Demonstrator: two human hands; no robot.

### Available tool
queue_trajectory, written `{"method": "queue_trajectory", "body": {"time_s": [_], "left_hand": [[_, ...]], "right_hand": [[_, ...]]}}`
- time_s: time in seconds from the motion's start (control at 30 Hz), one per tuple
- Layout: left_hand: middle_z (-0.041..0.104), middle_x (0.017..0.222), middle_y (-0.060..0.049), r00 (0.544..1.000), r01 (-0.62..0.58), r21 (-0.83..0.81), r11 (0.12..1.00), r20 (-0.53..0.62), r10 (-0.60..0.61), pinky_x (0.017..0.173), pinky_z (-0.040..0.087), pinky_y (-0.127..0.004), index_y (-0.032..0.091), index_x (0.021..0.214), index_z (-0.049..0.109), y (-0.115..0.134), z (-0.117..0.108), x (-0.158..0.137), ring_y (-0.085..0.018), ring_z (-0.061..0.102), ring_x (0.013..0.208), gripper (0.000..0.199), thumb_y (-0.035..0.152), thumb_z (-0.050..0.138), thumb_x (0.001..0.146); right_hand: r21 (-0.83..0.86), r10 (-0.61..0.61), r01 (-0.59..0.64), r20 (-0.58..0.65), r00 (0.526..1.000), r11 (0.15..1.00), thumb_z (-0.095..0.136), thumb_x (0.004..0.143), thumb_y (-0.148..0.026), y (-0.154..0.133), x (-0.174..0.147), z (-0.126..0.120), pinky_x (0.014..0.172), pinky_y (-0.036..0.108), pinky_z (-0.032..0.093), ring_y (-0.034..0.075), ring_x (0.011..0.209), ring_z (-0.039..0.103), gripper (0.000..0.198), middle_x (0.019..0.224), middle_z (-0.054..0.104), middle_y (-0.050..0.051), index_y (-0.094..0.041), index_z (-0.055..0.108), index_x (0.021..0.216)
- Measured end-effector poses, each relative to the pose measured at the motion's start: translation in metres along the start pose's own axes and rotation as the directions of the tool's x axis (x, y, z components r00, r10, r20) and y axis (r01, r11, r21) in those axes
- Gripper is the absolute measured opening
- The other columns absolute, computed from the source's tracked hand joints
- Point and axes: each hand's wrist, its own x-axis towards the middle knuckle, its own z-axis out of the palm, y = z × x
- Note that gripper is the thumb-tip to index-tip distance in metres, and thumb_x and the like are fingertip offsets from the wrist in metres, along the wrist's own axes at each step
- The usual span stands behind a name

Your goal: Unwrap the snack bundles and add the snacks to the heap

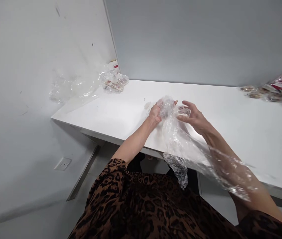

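Note:
My left hand point(156, 112) grips the bunched top of a long sheet of clear plastic wrap point(180, 146) above the white table point(121, 109). My right hand point(194, 117) pinches the same wrap just to the right, fingers curled over it. The wrap trails down over my right forearm and hangs below the table's front edge, crumpled at its lower end. What lies inside the bunched part cannot be made out.
Crumpled clear plastic point(73, 88) and a small packet with red print point(113, 81) lie at the table's far left corner by the wall. Several wrapped packets point(277, 91) are piled at the far right. A grey partition point(200, 39) backs the table. A wall socket point(62, 163) sits low left.

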Motion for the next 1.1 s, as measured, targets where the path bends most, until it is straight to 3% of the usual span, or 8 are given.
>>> {"method": "queue_trajectory", "body": {"time_s": [0.13, 0.3, 0.43, 0.57, 0.77, 0.9, 1.03, 1.1], "left_hand": [[0.076, 0.104, -0.013, 0.998, 0.017, 0.035, 0.999, -0.061, -0.015, 0.104, 0.056, -0.040, 0.014, 0.110, 0.070, -0.004, -0.004, 0.006, -0.025, 0.075, 0.105, 0.023, 0.026, 0.055, 0.097], [0.064, 0.132, -0.012, 0.985, -0.130, 0.209, 0.969, -0.081, 0.150, 0.108, 0.050, -0.045, 0.023, 0.111, 0.070, 0.001, -0.013, 0.005, -0.032, 0.058, 0.136, 0.039, 0.047, 0.081, 0.082], [0.063, 0.135, -0.009, 0.923, -0.349, 0.573, 0.742, 0.073, 0.378, 0.121, 0.035, -0.041, 0.024, 0.096, 0.076, 0.004, -0.018, 0.001, -0.032, 0.040, 0.150, 0.038, 0.023, 0.093, 0.062], [0.072, 0.096, -0.006, 0.891, -0.365, 0.777, 0.512, 0.132, 0.435, 0.112, 0.042, -0.038, 0.022, 0.069, 0.073, 0.007, -0.025, 0.007, -0.026, 0.062, 0.119, 0.010, 0.017, 0.082, 0.068], [0.058, 0.064, -0.001, 0.858, -0.261, 0.547, 0.796, -0.245, 0.451, 0.090, 0.052, -0.035, 0.019, 0.069, 0.064, 0.027, -0.032, 0.019, -0.018, 0.063, 0.090, 0.026, 0.028, 0.069, 0.093], [0.065, 0.087, -0.003, 0.749, -0.342, 0.426, 0.837, -0.414, 0.517, 0.104, 0.046, -0.032, 0.020, 0.094, 0.063, 0.038, -0.033, 0.016, -0.015, 0.058, 0.111, 0.026, 0.037, 0.049, 0.108], [0.064, 0.133, -0.002, 0.578, -0.575, 0.595, 0.561, -0.190, 0.794, 0.116, 0.032, -0.026, 0.024, 0.120, 0.063, 0.024, -0.021, -0.003, -0.013, 0.049, 0.132, 0.019, 0.022, 0.058, 0.102], [0.070, 0.124, -0.003, 0.619, -0.628, 0.650, 0.428, 0.084, 0.781, 0.118, 0.032, -0.028, 0.024, 0.104, 0.071, 0.007, -0.011, -0.014, -0.017, 0.053, 0.128, 0.011, 0.021, 0.065, 0.095]], "right_hand": [[0.071, -0.018, 0.019, -0.013, 1.000, 0.997, 0.095, 0.061, -0.056, 0.014, 0.005, -0.005, 0.055, 0.027, 0.050, 0.014, 0.060, 0.055, 0.045, 0.068, 0.062, 0.000, -0.023, 0.067, 0.070], [0.126, -0.010, 0.014, -0.028, 1.000, 0.992, 0.095, 0.058, -0.065, 0.015, 0.009, -0.020, 0.043, 0.023, 0.041, 0.011, 0.054, 0.050, 0.050, 0.063, 0.062, -0.001, -0.024, 0.069, 0.070], [0.207, 0.004, -0.005, 0.002, 1.000, 0.978, 0.097, 0.063, -0.056, 0.009, 0.006, -0.013, 0.058, 0.022, 0.055, 0.013, 0.069, 0.064, 0.045, 0.074, 0.068, 0.000, -0.023, 0.068, 0.074], [0.318, -0.007, 0.022, -0.048, 0.999, 0.948, 0.095, 0.067, -0.049, 0.005, 0.006, -0.008, 0.063, 0.024, 0.061, 0.014, 0.072, 0.069, 0.041, 0.078, 0.070, 0.001, -0.022, 0.066, 0.075], [0.471, 0.036, 0.045, -0.162, 0.986, 0.881, 0.087, 0.076, -0.045, 0.006, 0.017, -0.028, 0.062, 0.027, 0.063, 0.015, 0.071, 0.071, 0.032, 0.082, 0.073, 0.000, -0.023, 0.063, 0.082], [0.562, 0.085, 0.070, -0.245, 0.966, 0.824, 0.081, 0.078, -0.041, 0.008, 0.023, -0.040, 0.059, 0.025, 0.060, 0.013, 0.065, 0.069, 0.027, 0.075, 0.071, -0.003, -0.025, 0.061, 0.082], [0.524, 0.054, 0.105, -0.279, 0.959, 0.846, 0.078, 0.080, -0.043, 0.006, 0.023, -0.037, 0.057, 0.027, 0.059, 0.014, 0.066, 0.070, 0.026, 0.081, 0.073, -0.001, -0.025, 0.059, 0.084], [0.494, 0.028, 0.107, -0.259, 0.965, 0.863, 0.078, 0.080, -0.046, 0.003, 0.020, -0.033, 0.057, 0.030, 0.059, 0.016, 0.068, 0.070, 0.028, 0.085, 0.074, 0.001, -0.026, 0.059, 0.085]]}}
